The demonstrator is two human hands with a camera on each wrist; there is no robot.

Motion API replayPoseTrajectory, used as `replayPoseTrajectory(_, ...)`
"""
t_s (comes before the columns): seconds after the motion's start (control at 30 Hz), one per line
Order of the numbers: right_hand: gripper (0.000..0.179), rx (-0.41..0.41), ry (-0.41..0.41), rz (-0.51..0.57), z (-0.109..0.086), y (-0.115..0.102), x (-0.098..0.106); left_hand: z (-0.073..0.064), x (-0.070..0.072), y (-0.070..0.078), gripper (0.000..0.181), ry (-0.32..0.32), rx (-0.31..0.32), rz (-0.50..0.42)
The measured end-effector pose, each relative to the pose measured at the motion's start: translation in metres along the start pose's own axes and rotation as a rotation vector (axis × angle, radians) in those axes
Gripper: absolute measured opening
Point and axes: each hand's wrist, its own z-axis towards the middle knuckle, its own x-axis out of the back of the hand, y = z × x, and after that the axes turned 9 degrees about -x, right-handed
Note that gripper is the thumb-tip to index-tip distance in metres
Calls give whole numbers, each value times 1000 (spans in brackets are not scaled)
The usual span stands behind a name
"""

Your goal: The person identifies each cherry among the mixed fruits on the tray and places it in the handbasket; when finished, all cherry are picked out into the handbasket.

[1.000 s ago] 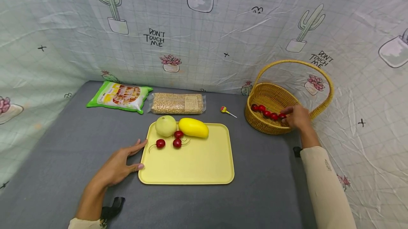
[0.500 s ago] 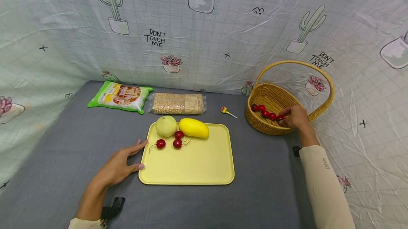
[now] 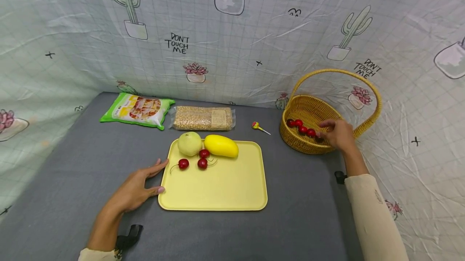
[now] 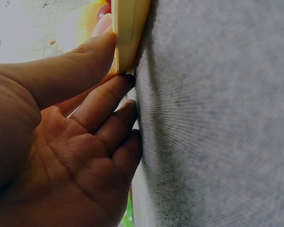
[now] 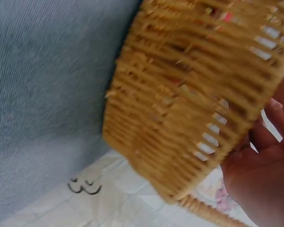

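Observation:
My left hand [image 3: 134, 190] rests at the left edge of a yellow tray [image 3: 232, 184], thumb and fingertips touching its rim. On the tray are a pale green round fruit [image 3: 189, 143], a yellow mango-like fruit [image 3: 220, 146] and three dark red cherries [image 3: 183, 164] with stems. My right hand [image 3: 340, 133] reaches over the near right rim into a wicker basket [image 3: 301, 145]. Its index finger and thumb are spread apart, just above the end of a row of small red round fruits [image 3: 303, 130]. In the right wrist view, the basket wall hides the fingertips.
At the back of the grey table [image 3: 298, 208] lie a green-edged food bag [image 3: 139, 109] and a clear pack of grains [image 3: 201, 118]. A lollipop [image 3: 260, 127] lies between the pack and the basket. The basket's tall handle [image 3: 328, 70] arches above it. A printed cloth hangs behind.
The right thumb and index finger have parted over the end red fruit, which sits slightly nearer the basket's front. My left hand and the tray stay in place.

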Motion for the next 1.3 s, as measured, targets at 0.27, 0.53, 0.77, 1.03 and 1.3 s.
replayPoseTrajectory(0.27,31,117,126,65,-19,-32,-3,0,0,0,85,0,9,3)
replayPoseTrajectory(0.53,31,245,180,100,-35,-68,-15,0,0,0,86,0,16,10)
replayPoseTrajectory(0.77,25,385,170,143,-48,-95,-28,0,0,0,85,0,15,11)
replayPoseTrajectory(1.03,29,533,159,171,-65,-124,-40,0,0,0,85,4,5,4)
replayPoseTrajectory(1.3,28,627,89,188,-83,-149,-55,0,1,1,85,4,9,4)
